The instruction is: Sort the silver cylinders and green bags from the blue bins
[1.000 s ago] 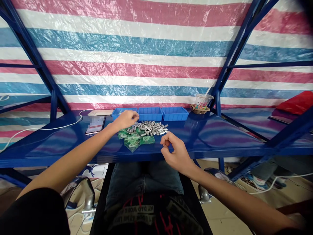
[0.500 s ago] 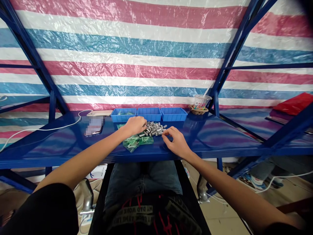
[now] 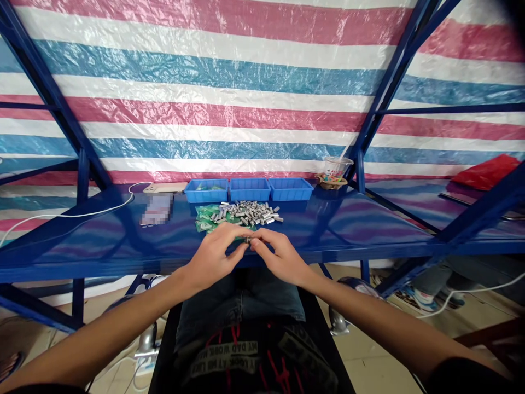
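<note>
My left hand (image 3: pixel 217 252) and my right hand (image 3: pixel 279 253) meet at the front of the blue table, thumbs and fingertips pinched together. Between them is a small metal cylinder (image 3: pixel 247 239), mostly covered by the fingers. Just beyond lies a pile of short silver metal cylinders (image 3: pixel 258 212). Green pieces in clear plastic packets (image 3: pixel 205 215) lie to the left of the pile, partly hidden behind my left hand.
Three blue bins stand in a row behind the pile; the left bin (image 3: pixel 206 190) holds some green pieces. A phone (image 3: pixel 157 209) and a white cable (image 3: pixel 94 215) lie at left. At back right stands a plastic cup (image 3: pixel 335 168) with a straw. Blue metal posts (image 3: pixel 361 137) frame the table.
My left hand has come back from the pile toward the table's front edge. My right hand has moved left and down to meet it, and both now pinch a small metal cylinder.
</note>
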`<state>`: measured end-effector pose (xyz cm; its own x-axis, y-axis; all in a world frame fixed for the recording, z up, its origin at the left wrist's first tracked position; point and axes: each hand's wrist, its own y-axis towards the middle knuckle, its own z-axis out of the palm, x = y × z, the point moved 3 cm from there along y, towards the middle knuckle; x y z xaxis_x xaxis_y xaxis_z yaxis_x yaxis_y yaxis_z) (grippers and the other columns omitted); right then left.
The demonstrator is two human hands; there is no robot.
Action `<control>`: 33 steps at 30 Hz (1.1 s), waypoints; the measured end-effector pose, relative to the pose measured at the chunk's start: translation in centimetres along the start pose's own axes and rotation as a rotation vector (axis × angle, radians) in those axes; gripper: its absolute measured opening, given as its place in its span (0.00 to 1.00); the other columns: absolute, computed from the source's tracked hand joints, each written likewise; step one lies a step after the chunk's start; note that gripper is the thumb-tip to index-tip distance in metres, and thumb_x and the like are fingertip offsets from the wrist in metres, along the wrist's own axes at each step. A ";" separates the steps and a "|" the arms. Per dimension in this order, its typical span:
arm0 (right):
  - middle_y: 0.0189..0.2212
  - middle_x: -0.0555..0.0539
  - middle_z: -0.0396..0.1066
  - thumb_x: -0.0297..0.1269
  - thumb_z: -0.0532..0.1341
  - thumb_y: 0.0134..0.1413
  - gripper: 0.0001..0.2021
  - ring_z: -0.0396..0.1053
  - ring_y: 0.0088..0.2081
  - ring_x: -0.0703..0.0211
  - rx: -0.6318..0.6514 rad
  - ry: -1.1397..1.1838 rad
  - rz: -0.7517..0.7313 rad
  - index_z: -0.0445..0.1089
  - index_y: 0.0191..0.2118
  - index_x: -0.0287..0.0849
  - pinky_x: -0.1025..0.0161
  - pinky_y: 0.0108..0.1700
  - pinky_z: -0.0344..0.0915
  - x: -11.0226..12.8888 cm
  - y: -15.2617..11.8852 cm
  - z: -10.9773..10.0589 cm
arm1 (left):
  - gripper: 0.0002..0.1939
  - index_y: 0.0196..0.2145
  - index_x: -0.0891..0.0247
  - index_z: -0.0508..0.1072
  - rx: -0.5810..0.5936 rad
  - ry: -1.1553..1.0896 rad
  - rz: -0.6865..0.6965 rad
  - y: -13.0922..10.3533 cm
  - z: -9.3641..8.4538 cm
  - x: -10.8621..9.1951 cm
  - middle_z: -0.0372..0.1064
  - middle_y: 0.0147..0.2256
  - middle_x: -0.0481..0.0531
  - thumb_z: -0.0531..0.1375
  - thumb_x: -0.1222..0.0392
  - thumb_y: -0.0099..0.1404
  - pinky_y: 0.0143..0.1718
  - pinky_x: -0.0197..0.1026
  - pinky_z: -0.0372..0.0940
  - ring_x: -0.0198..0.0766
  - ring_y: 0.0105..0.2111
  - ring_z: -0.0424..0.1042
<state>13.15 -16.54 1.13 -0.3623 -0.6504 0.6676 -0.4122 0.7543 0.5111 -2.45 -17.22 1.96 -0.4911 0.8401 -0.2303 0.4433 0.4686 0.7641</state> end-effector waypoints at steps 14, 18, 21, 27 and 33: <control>0.32 0.44 0.72 0.31 0.55 0.58 0.07 0.66 0.33 0.55 -0.156 -0.475 -0.339 0.69 0.40 0.45 0.57 0.35 0.62 -0.1 -1.6 0.8 | 0.12 0.30 0.62 0.73 0.310 -0.634 -0.686 -0.5 0.5 1.1 0.69 0.24 0.48 0.56 0.52 0.63 0.25 0.35 0.64 0.34 0.25 0.69; 0.33 0.46 0.71 0.33 0.57 0.57 0.08 0.67 0.35 0.57 -0.136 -0.235 -0.175 0.67 0.43 0.44 0.59 0.38 0.63 0.2 -1.2 0.5 | 0.10 0.33 0.62 0.72 0.228 -0.637 -0.671 -0.5 0.6 1.6 0.71 0.27 0.50 0.59 0.53 0.60 0.27 0.36 0.65 0.35 0.28 0.70; 0.32 0.48 0.70 0.39 0.54 0.60 0.08 0.67 0.34 0.60 -0.036 0.042 0.061 0.66 0.40 0.43 0.62 0.36 0.64 0.1 -0.9 0.2 | 0.08 0.35 0.62 0.71 0.122 -0.506 -0.535 -0.5 0.2 1.5 0.71 0.29 0.50 0.60 0.56 0.60 0.29 0.37 0.66 0.35 0.28 0.71; 0.27 0.50 0.69 0.39 0.52 0.61 0.10 0.66 0.30 0.62 -0.002 0.085 0.124 0.67 0.33 0.42 0.64 0.32 0.62 0.8 -1.1 0.6 | 0.03 0.35 0.60 0.70 0.047 -0.205 -0.156 -0.7 -0.3 0.0 0.69 0.30 0.50 0.58 0.63 0.62 0.31 0.37 0.66 0.34 0.29 0.68; 0.29 0.49 0.70 0.32 0.56 0.56 0.04 0.67 0.30 0.61 -0.231 -0.143 -0.128 0.67 0.37 0.44 0.63 0.33 0.64 1.2 -0.5 -0.6 | 0.16 0.49 0.56 0.64 0.160 -0.024 -0.156 -0.9 0.1 0.8 0.68 0.44 0.55 0.58 0.58 0.63 0.46 0.45 0.65 0.43 0.45 0.68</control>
<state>13.43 -17.67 1.98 -0.4405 -0.7355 0.5149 -0.2669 0.6548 0.7071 -3.16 -16.97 1.05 -0.5456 0.7595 -0.3542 0.4781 0.6292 0.6129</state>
